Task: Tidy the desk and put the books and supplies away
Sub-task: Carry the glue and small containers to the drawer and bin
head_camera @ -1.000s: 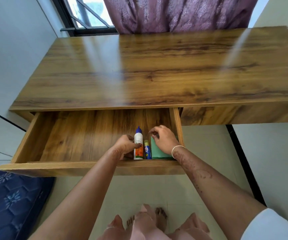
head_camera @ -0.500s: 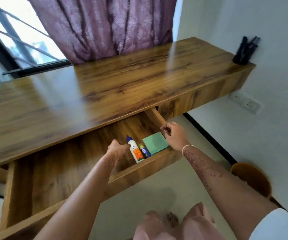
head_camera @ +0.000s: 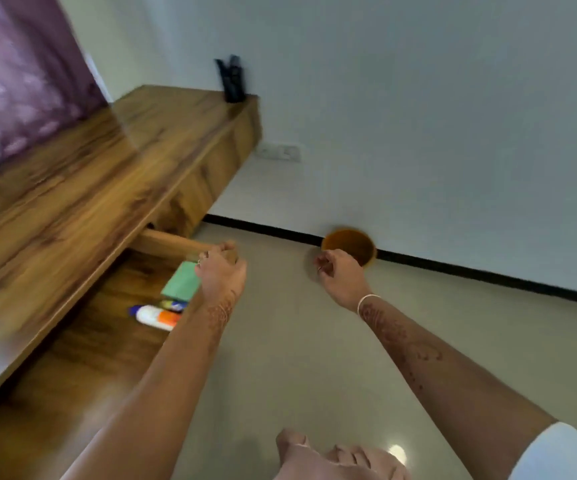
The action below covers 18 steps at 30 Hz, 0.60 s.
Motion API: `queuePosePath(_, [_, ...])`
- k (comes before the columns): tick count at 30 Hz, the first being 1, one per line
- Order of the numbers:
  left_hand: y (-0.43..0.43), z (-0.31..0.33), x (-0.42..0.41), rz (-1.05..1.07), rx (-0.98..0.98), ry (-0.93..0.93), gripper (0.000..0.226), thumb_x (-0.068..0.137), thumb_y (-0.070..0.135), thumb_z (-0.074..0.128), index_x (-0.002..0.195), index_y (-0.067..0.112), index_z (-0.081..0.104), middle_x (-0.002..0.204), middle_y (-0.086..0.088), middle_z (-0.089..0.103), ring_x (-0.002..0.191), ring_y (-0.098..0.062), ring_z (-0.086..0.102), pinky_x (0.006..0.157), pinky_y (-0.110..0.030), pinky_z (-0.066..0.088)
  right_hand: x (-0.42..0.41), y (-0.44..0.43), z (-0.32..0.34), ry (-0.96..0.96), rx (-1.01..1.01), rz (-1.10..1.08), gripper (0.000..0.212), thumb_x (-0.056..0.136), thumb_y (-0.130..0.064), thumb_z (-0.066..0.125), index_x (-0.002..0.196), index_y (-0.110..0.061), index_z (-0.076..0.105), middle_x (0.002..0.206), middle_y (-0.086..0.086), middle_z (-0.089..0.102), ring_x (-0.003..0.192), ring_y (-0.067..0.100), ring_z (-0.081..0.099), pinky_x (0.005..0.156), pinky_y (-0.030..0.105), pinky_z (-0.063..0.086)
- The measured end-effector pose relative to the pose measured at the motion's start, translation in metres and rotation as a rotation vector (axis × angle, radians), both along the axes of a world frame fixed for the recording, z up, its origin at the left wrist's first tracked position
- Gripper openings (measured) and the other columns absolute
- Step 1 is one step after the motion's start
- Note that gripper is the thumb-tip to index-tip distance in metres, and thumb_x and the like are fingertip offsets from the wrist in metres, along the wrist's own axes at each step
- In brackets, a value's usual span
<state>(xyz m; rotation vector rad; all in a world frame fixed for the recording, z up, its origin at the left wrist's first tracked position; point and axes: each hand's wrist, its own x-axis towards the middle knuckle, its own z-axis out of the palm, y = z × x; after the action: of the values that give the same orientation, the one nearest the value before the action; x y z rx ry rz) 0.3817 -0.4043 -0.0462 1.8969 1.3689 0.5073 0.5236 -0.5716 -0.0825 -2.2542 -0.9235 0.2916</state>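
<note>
In the open drawer [head_camera: 82,362] under the wooden counter [head_camera: 107,174], 3 supplies lie flat, side by side: a green pad [head_camera: 181,282] nearest the drawer's right side wall, next a small yellow-blue glue stick [head_camera: 174,305], then a white glue bottle [head_camera: 157,317] w/ orange label & blue cap. Left hand [head_camera: 223,271] sits at the drawer's near right corner, just beside the pad; fingers curled, but blur hides whether they grip the drawer rim or nothing, so can't tell. Right hand [head_camera: 340,271] hangs over the floor [head_camera: 297,358], well apart from the drawer, in front of a round brown bin [head_camera: 352,245] by the wall; fingers loosely curled, relaxed, nothing in them. At the counter's far right end stands a black holder [head_camera: 232,79] w/ dark pens. Purple curtain [head_camera: 20,81] at far left; wall socket [head_camera: 280,151] on the wall below the counter's end
</note>
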Motion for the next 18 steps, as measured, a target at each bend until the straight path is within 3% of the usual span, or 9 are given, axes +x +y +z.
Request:
queuePosePath(3, [-0.051,-0.009,0.041,-0.182,-0.032,-0.020,0.034,0.086,0.015,0.062,0.119,0.018,0.062,0.127,-0.016,0.056,0.121,-0.033,0.050,0.104,-0.036,0.040,0.010,-0.069,-0.010,0.042,-0.025,-0.177,0.024,0.090,-0.015,0.057,0.112,-0.012,0.064,0.113,0.008,0.063,0.097,0.027,0.062,0.085,0.033,0.050])
queuePosePath(5, [-0.094,-0.021,0.063,-0.305,-0.060,-0.020,0.032,0.086,0.013,0.063,0.118,0.015,0.063,0.126,-0.014,0.058,0.119,-0.032,0.052,0.105,-0.039,0.040,0.009,-0.121,-0.018,0.074,-0.010,-0.293,0.024,0.090,-0.014,0.056,0.111,-0.014,0.066,0.111,0.006,0.064,0.092,0.023,0.063,0.087,0.036,0.051])
queuePosePath(9, [-0.188,-0.045,0.092,-0.527,-0.180,-0.004,0.024,0.085,0.016,0.066,0.108,0.021,0.063,0.121,-0.007,0.063,0.114,-0.027,0.057,0.101,-0.039,0.046,-0.011,-0.235,-0.034,0.125,-0.006,-0.507,0.023,0.092,-0.012,0.054,0.110,-0.016,0.067,0.106,-0.001,0.060,0.081,0.010,0.057,0.084,0.024,0.047])
queuePosePath(15, [-0.346,-0.069,0.101,-0.850,-0.322,0.051,0.023,0.089,0.013,0.063,0.113,0.015,0.062,0.113,-0.002,0.064,0.097,-0.018,0.059,0.082,-0.028,0.045,-0.062,-0.406,-0.064,0.247,-0.016,-0.845,0.022,0.090,-0.011,0.055,0.109,-0.016,0.066,0.106,0.002,0.062,0.089,0.015,0.059,0.085,0.024,0.045])
queuePosePath(18, [-0.414,-0.078,0.096,-0.975,-0.409,0.096,0.022,0.091,0.014,0.063,0.113,0.016,0.062,0.111,-0.003,0.065,0.102,-0.021,0.061,0.092,-0.037,0.052,-0.092,-0.470,-0.077,0.307,-0.006,-0.974,0.023,0.090,-0.012,0.053,0.110,-0.016,0.065,0.109,0.003,0.062,0.090,0.016,0.060,0.086,0.027,0.047])
